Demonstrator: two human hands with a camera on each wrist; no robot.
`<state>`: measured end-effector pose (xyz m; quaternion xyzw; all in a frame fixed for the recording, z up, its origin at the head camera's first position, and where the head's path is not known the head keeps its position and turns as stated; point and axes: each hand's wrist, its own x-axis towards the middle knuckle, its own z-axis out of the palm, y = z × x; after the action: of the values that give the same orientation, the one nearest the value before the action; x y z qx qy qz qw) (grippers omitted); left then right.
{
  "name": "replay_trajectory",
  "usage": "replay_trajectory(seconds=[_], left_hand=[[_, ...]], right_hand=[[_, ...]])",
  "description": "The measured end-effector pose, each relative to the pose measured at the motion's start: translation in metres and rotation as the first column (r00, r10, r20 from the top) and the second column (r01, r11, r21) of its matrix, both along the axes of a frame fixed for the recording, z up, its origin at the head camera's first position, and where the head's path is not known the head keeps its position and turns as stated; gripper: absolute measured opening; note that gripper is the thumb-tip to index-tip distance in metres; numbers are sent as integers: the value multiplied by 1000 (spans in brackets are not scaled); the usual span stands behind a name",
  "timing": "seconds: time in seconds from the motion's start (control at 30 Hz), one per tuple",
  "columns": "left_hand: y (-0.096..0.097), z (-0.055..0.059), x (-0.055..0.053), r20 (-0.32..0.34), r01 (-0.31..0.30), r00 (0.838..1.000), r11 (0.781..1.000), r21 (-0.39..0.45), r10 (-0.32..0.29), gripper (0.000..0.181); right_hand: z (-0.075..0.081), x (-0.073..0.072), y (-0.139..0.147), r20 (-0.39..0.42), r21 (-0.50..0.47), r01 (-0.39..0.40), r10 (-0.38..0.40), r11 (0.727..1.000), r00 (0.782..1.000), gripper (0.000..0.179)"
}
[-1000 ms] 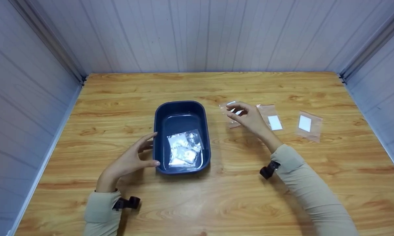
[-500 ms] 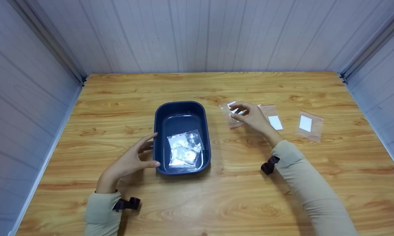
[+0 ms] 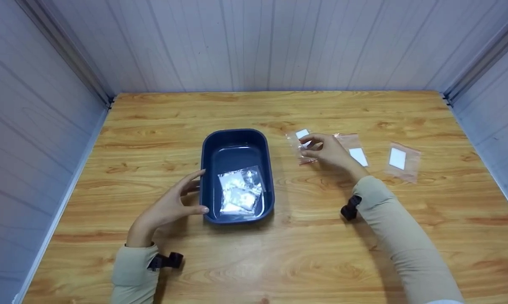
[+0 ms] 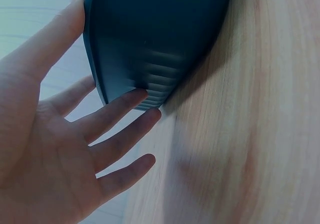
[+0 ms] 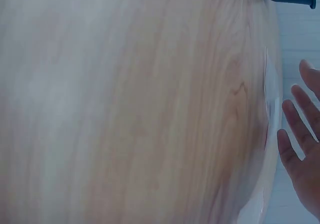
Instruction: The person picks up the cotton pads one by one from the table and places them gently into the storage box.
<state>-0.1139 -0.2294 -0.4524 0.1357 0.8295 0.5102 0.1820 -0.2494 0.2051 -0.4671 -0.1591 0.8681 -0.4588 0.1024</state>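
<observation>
My left hand (image 3: 167, 204) rests against the left side of a dark blue plastic bin (image 3: 237, 140), thumb and fingers at its rim. In the left wrist view its fingers (image 4: 115, 112) spread beside the bin's ribbed outer wall. Several clear plastic bags (image 3: 239, 190) lie overlapping inside the bin. Over a clear zip bag (image 3: 293, 141) with white pieces in it, my right hand (image 3: 332, 152) hovers, covering part of the bag. The right wrist view has its fingers (image 5: 298, 125) apart from the bag on the table, with nothing between them.
Two more zip bags with white labels lie to the right: a middle bag (image 3: 357, 156), partly behind the right hand, and a far right bag (image 3: 399, 160). A wood-grain table (image 3: 304, 253) lies beneath, with pale panel walls (image 3: 254, 46) at back and sides.
My right hand has moved slightly right and nearer to me over the bag, uncovering more of it. The left hand stays at the bin. The head view has shifted a little.
</observation>
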Motion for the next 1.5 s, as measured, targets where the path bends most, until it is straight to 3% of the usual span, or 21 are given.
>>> replay_trajectory(seconds=[0.3,0.9,1.07,1.3,1.5], left_hand=[[0,-2,-1,-28,27,999,999,44,-26,93],[0,-3,0,-15,23,1000,999,27,-23,93],[0,-3,-1,-20,15,1000,1000,27,-15,93],[0,-4,-1,-23,26,999,999,46,-25,92],[0,-3,0,-15,16,1000,999,38,-16,93]], right_hand=[[-1,-2,4,10,56,-58,57,997,998,38],[-5,-1,2,81,41,-113,110,993,991,47],[-4,-2,-1,78,71,-124,118,990,990,48],[-6,-6,-5,8,139,-121,121,983,993,45],[-7,-8,-8,6,127,-113,113,985,994,41]])
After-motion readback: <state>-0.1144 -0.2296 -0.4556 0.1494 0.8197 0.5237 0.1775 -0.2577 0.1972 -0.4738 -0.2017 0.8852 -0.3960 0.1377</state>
